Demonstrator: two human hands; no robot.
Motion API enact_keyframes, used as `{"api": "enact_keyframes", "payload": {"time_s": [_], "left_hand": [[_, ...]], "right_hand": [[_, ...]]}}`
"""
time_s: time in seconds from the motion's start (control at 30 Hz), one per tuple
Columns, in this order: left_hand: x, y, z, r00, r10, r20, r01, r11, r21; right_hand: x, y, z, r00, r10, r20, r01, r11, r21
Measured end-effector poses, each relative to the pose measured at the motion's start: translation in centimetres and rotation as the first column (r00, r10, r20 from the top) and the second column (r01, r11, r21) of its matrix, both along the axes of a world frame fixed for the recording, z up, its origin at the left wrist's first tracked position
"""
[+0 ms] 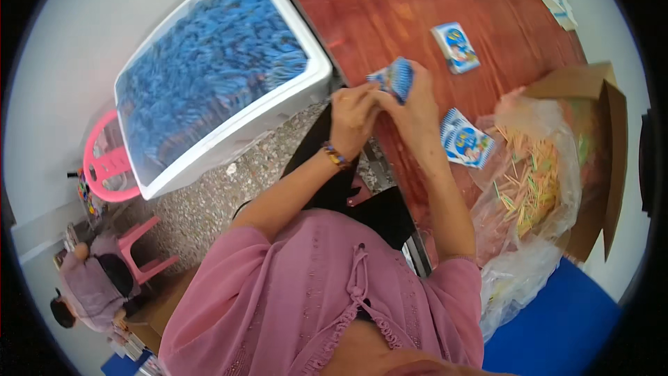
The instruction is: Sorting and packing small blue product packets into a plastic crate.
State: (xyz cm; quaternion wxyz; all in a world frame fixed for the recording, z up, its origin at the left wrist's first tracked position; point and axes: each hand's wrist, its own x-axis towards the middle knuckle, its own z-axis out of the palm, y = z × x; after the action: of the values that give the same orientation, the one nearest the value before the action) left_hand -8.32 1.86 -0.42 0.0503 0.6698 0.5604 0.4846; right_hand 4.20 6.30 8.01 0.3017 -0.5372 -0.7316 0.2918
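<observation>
- Red-brown table (379, 17): extended beneath and beyond the right hand; its left edge ran just beside the white foam tub.
- White foam tub (278, 108): stood left of the table, filled with a dense layer of blue packets (216, 63).
- Cardboard box (614, 160): stood at the right, flaps open.
- Clear plastic bag (522, 285): spread from the box onto the table, with thin pale sticks (532, 188) lying loose in its mouth.
- Right hand (417, 118): raised near the table's left edge, grasping the held packet between thumb and fingers.
- Left hand (353, 115): fingers bent inward and met the packet's left end; blur left it impossible to tell whether they pinched it or only rested there.
- Two printed bundles: the farther bundle (456, 49) lay alone on the table; the nearer bundle (465, 141) lay between the right forearm and the bag.
- Held packet (400, 80): blue and white, possibly several together. Risk, in my judgement: a slack right grip could drop it into the gap between tub and table; uneven squeezing could crease it. It projected above the right thumb, the right fingers along its far side, the left fingertips at its lower left.
</observation>
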Motion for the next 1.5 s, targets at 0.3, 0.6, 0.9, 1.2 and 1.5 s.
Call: {"api": "enact_keyframes", "payload": {"time_s": [0.3, 0.6, 0.9, 1.2, 1.5], "left_hand": [[-4.0, -1.1, 4.1, 0.962, 0.015, 0.271, -0.035, 0.997, 0.068], [-21.5, -7.1, 7.6, 0.984, 0.157, 0.087, -0.138, 0.971, -0.194], [-26.4, -5.1, 6.9, 0.985, 0.022, 0.17, 0.092, 0.768, -0.634], [-26.8, -4.6, 3.6, 0.983, -0.063, 0.172, 0.163, 0.728, -0.666], [-25.6, -5.2, 2.9, 0.957, -0.067, 0.283, 0.246, 0.707, -0.663]], "right_hand": [[-5.5, -0.6, 3.3, 0.988, -0.085, -0.127, 0.09, 0.995, 0.034], [-20.9, -0.4, 2.9, 0.965, 0.161, -0.206, -0.217, 0.933, -0.287], [-24.4, 3.0, -0.6, 0.96, 0.267, 0.088, -0.18, 0.823, -0.538], [-23.5, 0.8, -4.6, 0.911, 0.371, 0.182, -0.352, 0.927, -0.128], [-22.9, -0.2, -3.0, 0.711, 0.445, 0.544, -0.508, 0.86, -0.039]]}}
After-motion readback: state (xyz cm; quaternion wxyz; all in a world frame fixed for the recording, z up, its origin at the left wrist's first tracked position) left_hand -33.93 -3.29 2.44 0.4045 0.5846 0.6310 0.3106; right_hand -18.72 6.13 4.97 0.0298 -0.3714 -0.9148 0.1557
